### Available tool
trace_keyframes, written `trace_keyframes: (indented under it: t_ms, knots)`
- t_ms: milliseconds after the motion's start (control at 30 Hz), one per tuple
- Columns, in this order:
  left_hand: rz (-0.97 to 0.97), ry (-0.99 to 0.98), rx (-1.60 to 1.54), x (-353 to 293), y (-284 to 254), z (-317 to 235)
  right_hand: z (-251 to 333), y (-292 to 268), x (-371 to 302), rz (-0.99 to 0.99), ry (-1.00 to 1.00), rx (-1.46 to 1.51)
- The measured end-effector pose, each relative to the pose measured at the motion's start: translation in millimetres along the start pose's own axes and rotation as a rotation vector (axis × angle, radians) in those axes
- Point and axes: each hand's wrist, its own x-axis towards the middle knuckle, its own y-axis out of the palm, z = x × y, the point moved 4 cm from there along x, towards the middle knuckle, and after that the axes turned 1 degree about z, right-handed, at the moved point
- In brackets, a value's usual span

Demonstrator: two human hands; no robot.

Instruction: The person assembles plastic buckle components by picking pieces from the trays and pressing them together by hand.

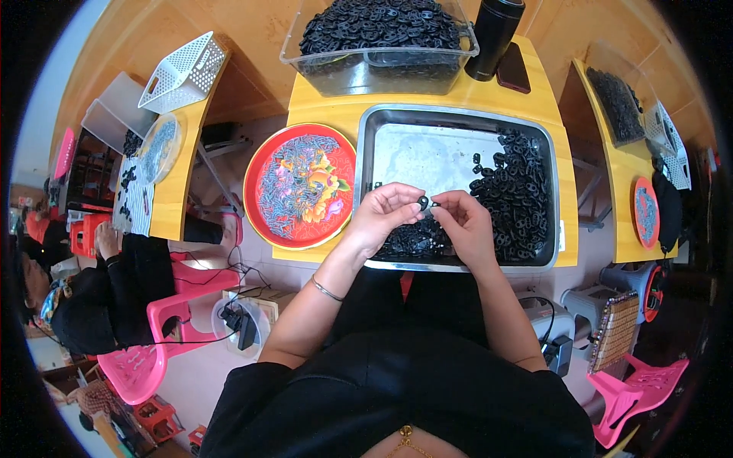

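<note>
Left hand (384,217), a silver bangle (327,289) at its wrist, pinches a small black piece (423,202) between thumb and index finger, the other fingers loosely curled. Right hand (467,227), just beside it, closes thumb and index finger on a small dark part (435,204), whose exact shape is too small to tell, as is whether the two parts touch. Such fingertip grips probably leave the facing ends uncovered and in sight. Both hands hang over the near side of a metal tray (420,145), presumably so that a dropped part lands inside. Loose black pieces (412,244) lie in the tray beneath the hands and, in a larger heap (518,202), just right of the right hand; bare metal extends beyond the fingertips. Left of the left hand, a red round tray (345,162) holds slender grey pins (275,206), apparently set apart from the black pieces yet within reach. Beyond both hands, a clear bin (382,75) of similar pieces stands on the yellow table (328,109), perhaps as stock.
</note>
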Motion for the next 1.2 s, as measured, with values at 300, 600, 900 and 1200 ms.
trace_keyframes:
  t_ms: [300,600,900,1200]
  knots:
    - [0.055,0.07,0.07,0.0,1.6,-1.2,0.3,-0.4,-0.2,0.002,0.028,0.06]
    - [0.043,0.084,0.056,-0.7,2.7,-1.1,2.7,0.9,-0.9,0.034,0.041,0.106]
    - [0.05,0.113,0.121,-1.8,5.8,-3.3,1.0,-1.2,-0.9,0.042,0.037,0.082]
    - [0.026,0.148,0.151,-4.2,8.6,-4.3,1.9,-1.7,-2.0,0.045,0.027,0.092]
